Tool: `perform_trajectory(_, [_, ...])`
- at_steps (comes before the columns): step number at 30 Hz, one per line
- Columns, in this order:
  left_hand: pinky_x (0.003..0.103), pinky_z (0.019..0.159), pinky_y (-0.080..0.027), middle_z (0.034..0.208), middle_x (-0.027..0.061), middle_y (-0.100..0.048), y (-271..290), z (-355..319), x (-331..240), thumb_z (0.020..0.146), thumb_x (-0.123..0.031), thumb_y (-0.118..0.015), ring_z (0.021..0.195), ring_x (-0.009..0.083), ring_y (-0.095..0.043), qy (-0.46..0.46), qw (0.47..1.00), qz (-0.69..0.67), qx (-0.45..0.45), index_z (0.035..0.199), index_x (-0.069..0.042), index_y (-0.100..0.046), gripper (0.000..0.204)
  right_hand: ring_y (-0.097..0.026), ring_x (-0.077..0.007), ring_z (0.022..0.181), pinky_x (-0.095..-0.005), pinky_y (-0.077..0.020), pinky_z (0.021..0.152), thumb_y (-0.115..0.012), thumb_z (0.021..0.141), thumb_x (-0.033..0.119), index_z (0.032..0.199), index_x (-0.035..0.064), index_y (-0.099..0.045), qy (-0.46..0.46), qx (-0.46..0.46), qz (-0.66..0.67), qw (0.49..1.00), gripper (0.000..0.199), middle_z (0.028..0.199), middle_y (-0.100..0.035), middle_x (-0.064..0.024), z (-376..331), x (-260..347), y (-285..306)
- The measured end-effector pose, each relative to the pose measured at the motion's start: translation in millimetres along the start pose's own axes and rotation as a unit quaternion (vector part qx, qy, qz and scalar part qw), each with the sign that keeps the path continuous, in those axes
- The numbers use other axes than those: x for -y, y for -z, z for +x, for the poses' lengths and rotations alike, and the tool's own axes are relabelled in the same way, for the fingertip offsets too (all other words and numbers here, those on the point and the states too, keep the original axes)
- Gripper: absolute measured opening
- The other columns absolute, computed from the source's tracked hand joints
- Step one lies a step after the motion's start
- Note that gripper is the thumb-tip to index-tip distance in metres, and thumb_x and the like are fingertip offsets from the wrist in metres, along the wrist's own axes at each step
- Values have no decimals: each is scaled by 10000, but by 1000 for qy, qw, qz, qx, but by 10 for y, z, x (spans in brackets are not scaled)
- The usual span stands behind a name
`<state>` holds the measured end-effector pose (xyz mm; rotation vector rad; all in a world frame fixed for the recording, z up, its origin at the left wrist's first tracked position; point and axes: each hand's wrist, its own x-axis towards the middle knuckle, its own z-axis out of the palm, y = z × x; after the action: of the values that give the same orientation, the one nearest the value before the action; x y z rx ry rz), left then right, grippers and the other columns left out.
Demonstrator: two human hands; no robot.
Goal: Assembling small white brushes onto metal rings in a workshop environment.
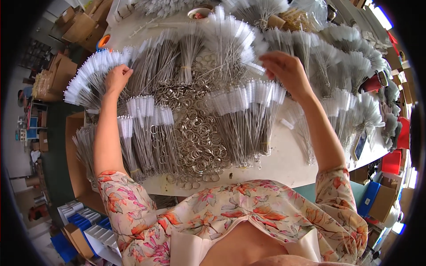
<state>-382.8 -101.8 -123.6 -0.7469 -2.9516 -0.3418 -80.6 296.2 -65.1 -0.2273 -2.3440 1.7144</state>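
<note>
White worktable (278, 170) holds wire-handled brushes (248, 99) and metal rings (199, 137)
Left hand (118, 79), fingertips together, is at the left fan of brushes (91, 73); right hand (286, 73), fingers curled, is beside the rear bunch (230, 35). Whether either clamps a brush, I cannot tell. Wire ends point toward the wearer, perhaps for easy reach around the rings.

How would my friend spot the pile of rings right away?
Find the big white table. Toward the person's edge of it, the rings lie heaped between brushes on either side. They're loose, shiny loops, while the brushes are long, straight wires with whitish bristles.
</note>
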Motion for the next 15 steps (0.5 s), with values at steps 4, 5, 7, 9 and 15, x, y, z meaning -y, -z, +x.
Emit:
perform_trajectory(4, [379,653,-472,782,109,-643,3,-60,109,802,-271,-585,763,300,-614,25,999,17,-43,833,-92,-639,190,-624,-104,614,-225,-495,572,-609,813,186,890,19,-677,-28,-52,-142,988,196,701,-657,-58,610,-96,-282])
perform_trajectory(5, [379,653,-472,782,109,-643,23,-62,123,802,-271,-585,763,300,-614,34,998,25,-44,833,-92,-639,190,-627,-104,617,-235,-501,601,-630,788,232,889,32,-684,-49,-48,-157,985,230,696,-661,-59,725,-143,-346])
perform_trajectory(7, [328,632,-465,728,84,-643,41,-44,105,816,-242,-584,659,200,-622,69,996,-20,-57,865,-73,-630,182,-628,-104,616,-241,-502,614,-639,769,251,896,45,-686,-56,-52,-164,983,246,701,-664,-60,930,-305,-500])
perform_trajectory(9, [309,618,-469,723,68,-641,132,-96,77,823,-225,-568,643,166,-615,76,991,-64,-86,883,-70,-630,177,-629,-113,604,-252,-499,643,-656,718,280,866,76,-696,-53,-82,-146,985,256,705,-668,-55,1029,-378,-657])
perform_trajectory(15, [295,659,-487,853,107,-649,278,-71,-505,831,-273,-565,646,159,-627,134,909,-376,-120,942,-42,-615,261,-583,-94,622,-244,-460,614,-665,705,251,806,66,-697,5,-176,-107,979,213,708,-657,-41,1006,-161,-796])
